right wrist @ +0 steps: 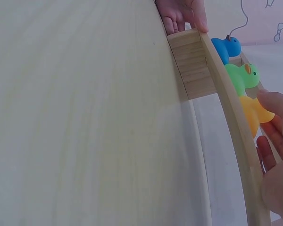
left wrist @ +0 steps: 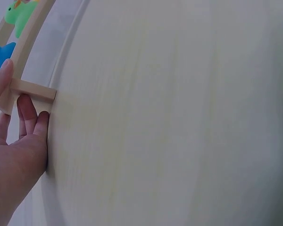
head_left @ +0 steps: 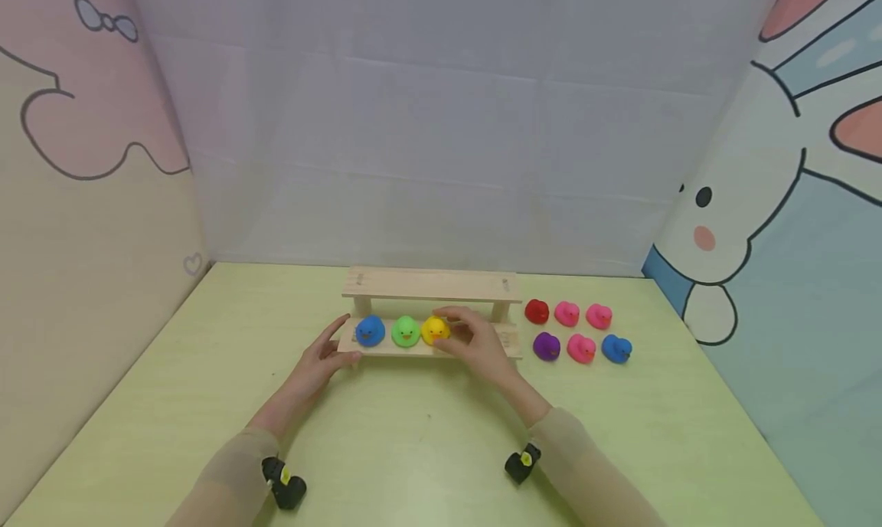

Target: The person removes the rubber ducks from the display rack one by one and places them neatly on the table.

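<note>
On the lower step of a two-step wooden rack point(head_left: 430, 283), a blue rubber duck point(head_left: 370, 331), a green rubber duck point(head_left: 406, 332) and a yellow rubber duck point(head_left: 435, 329) sit in a row from left to right. My right hand point(head_left: 480, 348) pinches the yellow duck between thumb and fingers, on the step beside the green one. The left hand point(head_left: 322, 360) grips the left end of the lower step. In the left wrist view its thumb lies on the board's front edge point(left wrist: 20, 61), with fingers around the end.
Right of the rack, on the table point(head_left: 427, 450), lie more rubber ducks: a red one point(head_left: 537, 311), a purple one point(head_left: 547, 346), a blue one point(head_left: 616, 348) and several pink ones point(head_left: 582, 348). A white cloth point(head_left: 441, 129) hangs behind the table, with printed panels at both sides.
</note>
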Available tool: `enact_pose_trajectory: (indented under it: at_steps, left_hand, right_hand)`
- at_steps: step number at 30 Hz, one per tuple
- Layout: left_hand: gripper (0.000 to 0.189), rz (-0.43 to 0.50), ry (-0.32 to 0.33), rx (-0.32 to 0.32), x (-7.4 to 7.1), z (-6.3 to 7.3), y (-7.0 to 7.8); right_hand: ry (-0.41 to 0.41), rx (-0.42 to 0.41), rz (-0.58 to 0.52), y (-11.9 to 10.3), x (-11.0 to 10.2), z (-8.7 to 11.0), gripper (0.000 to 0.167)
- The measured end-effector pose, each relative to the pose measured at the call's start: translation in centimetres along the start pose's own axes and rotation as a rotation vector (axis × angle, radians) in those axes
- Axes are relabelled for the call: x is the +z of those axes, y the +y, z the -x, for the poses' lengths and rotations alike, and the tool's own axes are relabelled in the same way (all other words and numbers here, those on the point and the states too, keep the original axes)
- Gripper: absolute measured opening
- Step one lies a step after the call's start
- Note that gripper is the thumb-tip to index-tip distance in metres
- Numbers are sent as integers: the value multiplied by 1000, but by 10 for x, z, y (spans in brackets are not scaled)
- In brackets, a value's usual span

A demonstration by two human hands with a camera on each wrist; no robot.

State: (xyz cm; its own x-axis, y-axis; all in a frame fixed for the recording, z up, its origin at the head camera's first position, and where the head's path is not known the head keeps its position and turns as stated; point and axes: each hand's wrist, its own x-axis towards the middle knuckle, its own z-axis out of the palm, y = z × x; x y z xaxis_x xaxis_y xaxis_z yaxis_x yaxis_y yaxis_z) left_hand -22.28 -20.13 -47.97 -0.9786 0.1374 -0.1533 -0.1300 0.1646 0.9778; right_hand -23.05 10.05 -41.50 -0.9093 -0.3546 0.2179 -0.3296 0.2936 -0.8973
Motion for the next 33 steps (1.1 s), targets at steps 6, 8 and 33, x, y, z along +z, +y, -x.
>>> enact_pose_trajectory:
  at_steps: [6,8,33]
  left_hand:
    - [81,15,-8,-6,0,-2,-2]
    - [81,10,-11,-4,0,-2,-2]
    - [81,1,6,-24,1,0,1]
  right_hand:
    - [6,0,23,26,4,-9,44]
    - [12,-6,28,32,5,-10,44]
    - [61,13,77,37,8,-9,39]
